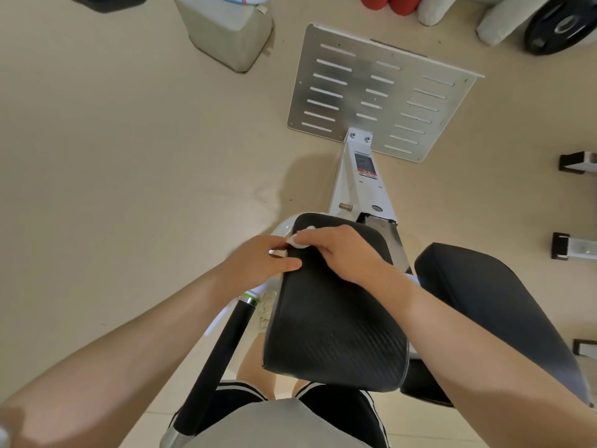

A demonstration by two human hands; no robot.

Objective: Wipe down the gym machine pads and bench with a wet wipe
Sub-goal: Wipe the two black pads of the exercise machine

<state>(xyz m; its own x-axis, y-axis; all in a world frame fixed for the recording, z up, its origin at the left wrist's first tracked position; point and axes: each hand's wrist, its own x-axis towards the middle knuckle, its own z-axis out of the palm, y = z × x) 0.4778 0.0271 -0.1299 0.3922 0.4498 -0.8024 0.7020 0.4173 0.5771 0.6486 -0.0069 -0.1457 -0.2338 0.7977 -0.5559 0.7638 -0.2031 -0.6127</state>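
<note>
At the pad's [336,305] far end, the right hand [339,253] pinches the wipe [295,239] to scrub, while the left hand's [258,263] straight fingers [287,265] steady its edge.

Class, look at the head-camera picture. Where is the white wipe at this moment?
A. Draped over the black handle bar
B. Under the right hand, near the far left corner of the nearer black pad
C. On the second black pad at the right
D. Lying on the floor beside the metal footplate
B: the white wipe peeks out from under the right hand, near the far left corner of the nearer black pad.
</note>
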